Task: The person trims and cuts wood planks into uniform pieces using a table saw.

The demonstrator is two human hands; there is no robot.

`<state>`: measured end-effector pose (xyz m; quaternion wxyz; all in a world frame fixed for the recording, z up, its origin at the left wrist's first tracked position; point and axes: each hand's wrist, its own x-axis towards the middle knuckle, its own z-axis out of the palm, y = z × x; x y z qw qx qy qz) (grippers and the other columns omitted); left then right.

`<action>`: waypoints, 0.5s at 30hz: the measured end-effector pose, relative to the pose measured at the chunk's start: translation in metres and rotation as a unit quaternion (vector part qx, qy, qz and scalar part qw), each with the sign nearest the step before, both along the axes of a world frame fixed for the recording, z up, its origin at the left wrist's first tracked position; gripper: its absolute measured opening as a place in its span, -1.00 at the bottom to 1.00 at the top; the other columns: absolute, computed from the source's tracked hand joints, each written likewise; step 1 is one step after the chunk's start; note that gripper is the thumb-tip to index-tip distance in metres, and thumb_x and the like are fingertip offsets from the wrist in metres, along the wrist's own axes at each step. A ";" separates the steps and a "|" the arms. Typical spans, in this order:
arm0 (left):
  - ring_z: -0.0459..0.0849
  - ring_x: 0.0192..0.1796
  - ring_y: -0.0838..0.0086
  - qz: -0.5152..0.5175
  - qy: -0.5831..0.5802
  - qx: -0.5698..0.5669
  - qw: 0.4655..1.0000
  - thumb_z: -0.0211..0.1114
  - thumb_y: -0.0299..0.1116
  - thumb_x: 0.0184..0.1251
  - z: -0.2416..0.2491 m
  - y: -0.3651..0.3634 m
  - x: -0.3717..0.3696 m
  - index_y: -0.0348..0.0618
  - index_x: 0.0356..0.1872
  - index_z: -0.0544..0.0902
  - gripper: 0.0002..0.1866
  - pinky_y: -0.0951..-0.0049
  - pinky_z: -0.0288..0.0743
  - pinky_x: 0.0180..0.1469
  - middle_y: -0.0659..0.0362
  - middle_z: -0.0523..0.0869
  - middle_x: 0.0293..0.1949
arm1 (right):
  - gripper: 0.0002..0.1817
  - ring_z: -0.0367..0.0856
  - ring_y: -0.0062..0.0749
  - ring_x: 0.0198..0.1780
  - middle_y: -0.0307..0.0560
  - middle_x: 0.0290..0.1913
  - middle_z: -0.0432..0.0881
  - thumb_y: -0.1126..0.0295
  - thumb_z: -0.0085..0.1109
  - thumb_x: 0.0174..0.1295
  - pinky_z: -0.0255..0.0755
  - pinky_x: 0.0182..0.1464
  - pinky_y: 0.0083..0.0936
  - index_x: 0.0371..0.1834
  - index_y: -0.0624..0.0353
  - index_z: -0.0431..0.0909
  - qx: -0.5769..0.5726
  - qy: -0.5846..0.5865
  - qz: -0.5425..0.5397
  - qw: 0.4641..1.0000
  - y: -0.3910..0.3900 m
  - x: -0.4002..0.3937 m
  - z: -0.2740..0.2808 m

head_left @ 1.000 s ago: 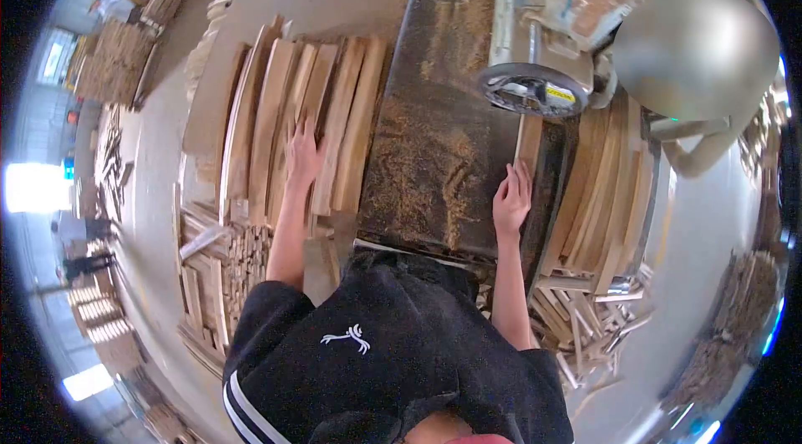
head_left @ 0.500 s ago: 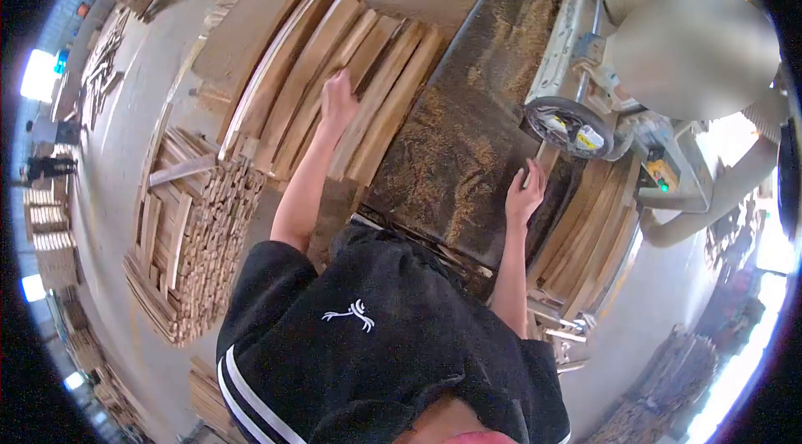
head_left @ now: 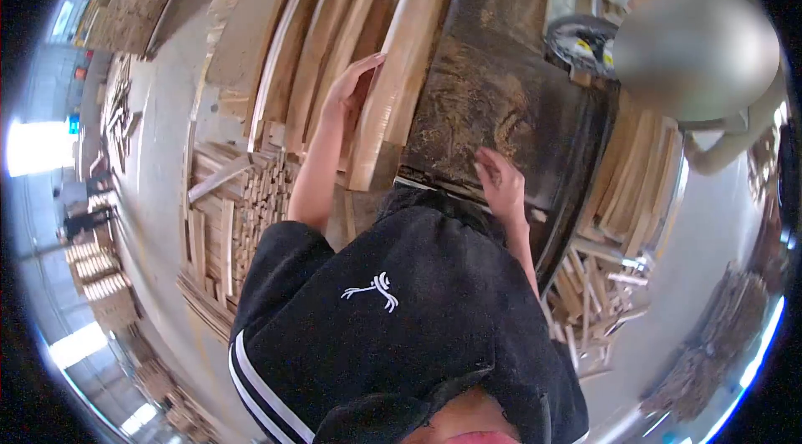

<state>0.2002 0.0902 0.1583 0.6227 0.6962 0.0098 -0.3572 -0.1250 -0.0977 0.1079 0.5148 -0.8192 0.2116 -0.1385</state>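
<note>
My left hand (head_left: 352, 86) grips the left edge of a thick wooden board (head_left: 403, 60), its fingers against the wood and the thumb hidden. This board stands higher than the others, at the right side of the board stack (head_left: 288, 55), beside the dark machine table (head_left: 476, 68). Over the table's near end is my right hand (head_left: 504, 185), its fingers loosely bent and apart, with nothing in them.
A machine wheel (head_left: 581, 43) sits at the table's far right, near a partly blurred person. More boards (head_left: 631, 177) lie right of the table, with scrap wood (head_left: 585, 294) below. Stacked timber (head_left: 263, 202) stands at left.
My left hand has moved right onto the board, which is now raised and tilted. My right hand has drawn back from near the wheel towards my body. The view has shifted.
</note>
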 end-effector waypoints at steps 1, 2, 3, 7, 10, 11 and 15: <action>0.76 0.20 0.33 -0.023 0.089 -0.180 0.979 0.37 -0.10 0.51 -0.011 -0.012 -0.011 -0.41 0.42 0.56 -0.35 0.44 0.66 0.15 -0.08 0.71 0.31 | -0.51 0.77 0.06 0.21 0.21 0.15 0.78 0.22 0.39 0.43 0.62 0.23 -0.18 0.31 0.26 0.62 0.028 0.024 0.000 0.999 0.003 0.004 0.010; 0.73 0.24 0.30 -0.044 0.184 -0.351 0.917 0.23 -0.10 0.62 -0.028 -0.025 -0.020 -0.45 0.46 0.49 -0.36 0.44 0.64 0.18 -0.09 0.65 0.37 | -0.43 0.73 0.10 0.25 0.27 0.21 0.74 0.14 0.38 0.44 0.59 0.27 -0.15 0.35 0.31 0.57 0.004 0.031 0.024 0.999 0.005 0.008 0.021; 0.73 0.24 0.25 -0.101 0.245 -0.431 0.863 0.03 -0.07 0.73 -0.065 -0.038 -0.017 -0.49 0.52 0.38 -0.35 0.37 0.68 0.22 -0.10 0.58 0.43 | -0.35 0.70 0.14 0.29 0.33 0.27 0.70 0.06 0.37 0.44 0.57 0.30 -0.12 0.39 0.35 0.53 -0.022 0.040 0.046 0.998 0.007 0.010 0.028; 0.65 0.32 0.23 -0.055 0.263 -0.458 0.847 -0.02 -0.10 0.78 -0.091 -0.114 -0.076 -0.37 0.53 0.38 -0.42 0.18 0.64 0.33 -0.03 0.56 0.45 | -0.01 0.64 0.37 0.28 0.53 0.30 0.58 -0.17 0.37 0.35 0.56 0.29 -0.02 0.50 0.52 0.29 -0.093 0.036 0.060 0.993 0.023 0.008 0.021; 0.70 0.27 0.24 0.012 0.177 -0.338 0.924 0.05 -0.09 0.75 -0.098 -0.160 -0.126 -0.25 0.46 0.50 -0.49 0.14 0.63 0.28 0.02 0.69 0.33 | 0.07 0.66 0.45 0.16 0.52 0.15 0.63 -0.05 0.48 0.25 0.60 0.19 0.04 0.58 0.48 0.14 -0.086 0.119 -0.038 0.988 0.026 -0.007 0.030; 0.73 0.20 0.26 0.023 0.165 -0.277 0.946 0.15 -0.14 0.70 -0.104 -0.168 -0.140 -0.25 0.41 0.56 -0.52 0.14 0.64 0.24 0.04 0.73 0.25 | 0.05 0.67 0.46 0.13 0.52 0.13 0.63 0.02 0.52 0.21 0.61 0.14 0.07 0.57 0.43 0.15 -0.100 0.169 -0.066 0.978 0.020 -0.016 0.028; 0.73 -0.08 0.46 0.011 0.089 -0.131 0.987 0.42 -0.36 0.45 -0.080 -0.185 -0.204 -0.25 0.12 0.79 -0.70 0.29 0.61 -0.03 0.20 0.77 -0.13 | -0.10 0.66 0.49 0.09 0.49 0.14 0.60 0.29 0.53 0.16 0.62 0.04 0.17 0.53 0.27 0.24 -0.103 0.227 -0.153 0.956 0.012 -0.067 0.018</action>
